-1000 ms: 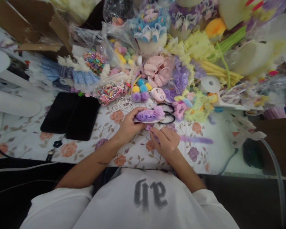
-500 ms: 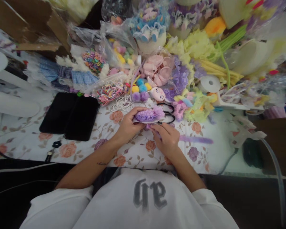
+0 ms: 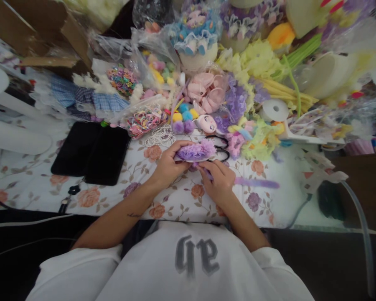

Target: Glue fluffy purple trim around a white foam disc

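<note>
My left hand is closed around the left side of a purple ruffled lace piece with a pale flat rim. My right hand pinches a fuzzy purple chenille stem at the underside of the ruffle. The stem's long end passes behind that hand and sticks out to the right. Fingers hide where stem and ruffle meet. Just beyond my hands lie black-handled scissors, their blades hidden from sight. A doll's face piece rests behind them, near several pompoms.
A dark folding phone or case lies at the left on the flowered tablecloth. Bead strings, pink shell-like pieces and yellow ruffles crowd the back. A white power strip sits at the right.
My right hand has shifted very slightly at the stem under the ruffle. My left hand keeps the same hold, and the view has moved a little.
</note>
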Demonstrator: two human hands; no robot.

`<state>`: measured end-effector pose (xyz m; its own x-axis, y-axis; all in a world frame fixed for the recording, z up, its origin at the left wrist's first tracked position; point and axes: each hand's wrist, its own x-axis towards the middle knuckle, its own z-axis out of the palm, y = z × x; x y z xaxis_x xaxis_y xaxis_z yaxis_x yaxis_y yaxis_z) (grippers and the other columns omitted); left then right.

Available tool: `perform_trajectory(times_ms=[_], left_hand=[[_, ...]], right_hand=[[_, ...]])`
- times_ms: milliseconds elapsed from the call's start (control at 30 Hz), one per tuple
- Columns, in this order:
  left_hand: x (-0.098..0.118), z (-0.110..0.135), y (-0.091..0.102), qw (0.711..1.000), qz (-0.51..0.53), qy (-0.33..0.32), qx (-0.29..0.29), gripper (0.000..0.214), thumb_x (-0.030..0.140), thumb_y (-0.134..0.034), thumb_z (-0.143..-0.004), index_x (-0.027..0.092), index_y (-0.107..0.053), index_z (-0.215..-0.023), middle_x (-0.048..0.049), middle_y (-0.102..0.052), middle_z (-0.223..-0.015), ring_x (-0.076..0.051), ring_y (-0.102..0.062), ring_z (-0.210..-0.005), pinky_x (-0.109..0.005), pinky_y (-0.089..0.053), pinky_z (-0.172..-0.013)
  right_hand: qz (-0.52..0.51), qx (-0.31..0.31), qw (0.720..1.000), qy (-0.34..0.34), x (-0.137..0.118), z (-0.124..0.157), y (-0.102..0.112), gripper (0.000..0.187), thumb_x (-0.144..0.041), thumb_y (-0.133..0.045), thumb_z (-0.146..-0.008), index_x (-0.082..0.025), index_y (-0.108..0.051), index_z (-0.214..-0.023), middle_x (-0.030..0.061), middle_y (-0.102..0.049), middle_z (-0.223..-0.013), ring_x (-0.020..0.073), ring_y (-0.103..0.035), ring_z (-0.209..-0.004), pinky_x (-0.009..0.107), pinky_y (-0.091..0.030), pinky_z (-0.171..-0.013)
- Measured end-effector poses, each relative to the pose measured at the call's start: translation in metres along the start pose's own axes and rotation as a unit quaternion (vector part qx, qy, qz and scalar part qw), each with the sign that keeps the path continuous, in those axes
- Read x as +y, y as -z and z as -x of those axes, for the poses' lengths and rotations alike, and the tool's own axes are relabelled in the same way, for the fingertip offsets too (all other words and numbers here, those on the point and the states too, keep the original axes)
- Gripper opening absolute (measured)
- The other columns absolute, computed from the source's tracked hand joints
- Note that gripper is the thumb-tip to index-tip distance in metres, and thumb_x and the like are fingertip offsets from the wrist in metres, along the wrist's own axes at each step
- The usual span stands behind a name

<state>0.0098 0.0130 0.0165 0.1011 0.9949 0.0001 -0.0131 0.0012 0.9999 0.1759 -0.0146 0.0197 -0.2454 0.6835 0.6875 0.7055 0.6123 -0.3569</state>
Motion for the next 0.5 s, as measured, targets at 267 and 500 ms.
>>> perform_trajectory(times_ms=[267, 500], left_hand=[[0.002, 0.0001, 0.0, 1.0, -0.002, -0.001, -0.005, 0.042, 0.011, -0.07, -0.066, 0.022, -0.067, -0.107, -0.0044, -0.065, -0.115, -0.023, -0.06, -0.112, -0.032, -0.05, -0.093], [0.002, 0.0008, 0.0003, 1.0, -0.003, 0.006, -0.004, 0.048, 0.008, -0.062, -0.062, 0.02, -0.066, -0.108, -0.0031, -0.066, -0.112, -0.021, -0.06, -0.106, -0.03, -0.049, -0.091]], right_hand=[[0.005, 0.001, 1.0, -0.014, 0.0003, 0.002, -0.0008, 0.015, -0.022, -0.059, -0.095, -0.016, -0.069, -0.086, 0.0027, -0.065, -0.067, 0.0119, -0.057, -0.058, 0.022, -0.043, -0.057], [0.005, 0.008, 1.0, -0.018, 0.001, 0.0031, -0.0034, 0.011, -0.02, -0.061, -0.093, -0.016, -0.067, -0.085, 0.0018, -0.063, -0.066, 0.0123, -0.055, -0.059, 0.022, -0.043, -0.058]])
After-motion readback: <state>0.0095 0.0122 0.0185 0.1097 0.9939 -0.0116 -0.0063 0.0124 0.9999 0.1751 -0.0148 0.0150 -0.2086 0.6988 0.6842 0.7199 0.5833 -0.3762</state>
